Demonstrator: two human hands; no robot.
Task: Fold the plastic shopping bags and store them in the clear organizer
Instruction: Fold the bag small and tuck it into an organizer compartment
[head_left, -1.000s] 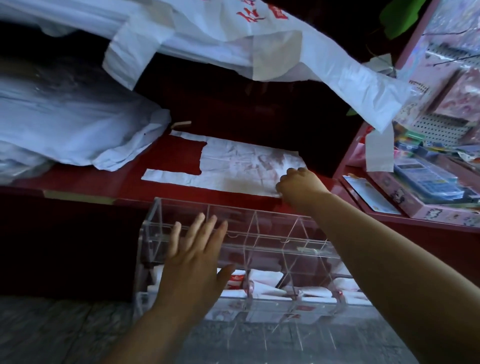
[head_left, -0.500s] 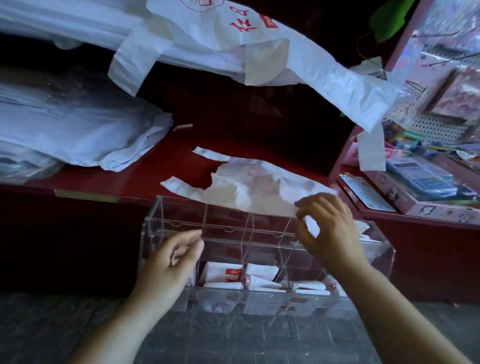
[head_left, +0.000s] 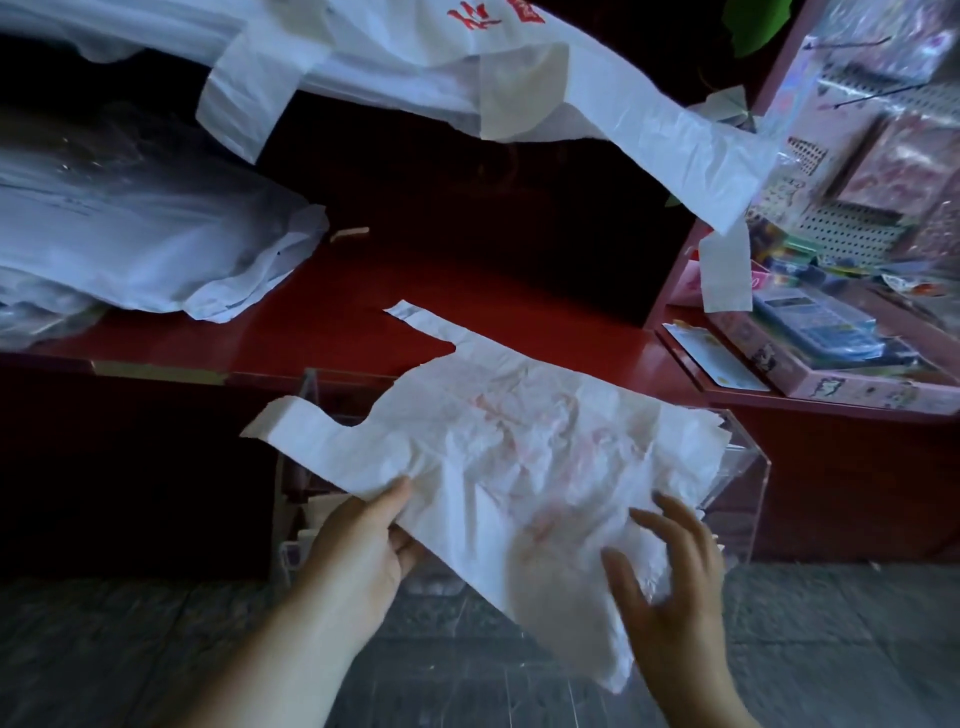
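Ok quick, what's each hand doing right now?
Left hand: holding the white plastic bag, thumb pinched on top of its edge.
Right hand: open, fingers spread against the bag, no clear grip.

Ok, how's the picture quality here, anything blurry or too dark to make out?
Head view: dim overall, the recess above the red shelf nearly black; the right hand and the near corner of the held bag are motion-blurred, the left hand sharper; the clear organizer shows only faint edge highlights.
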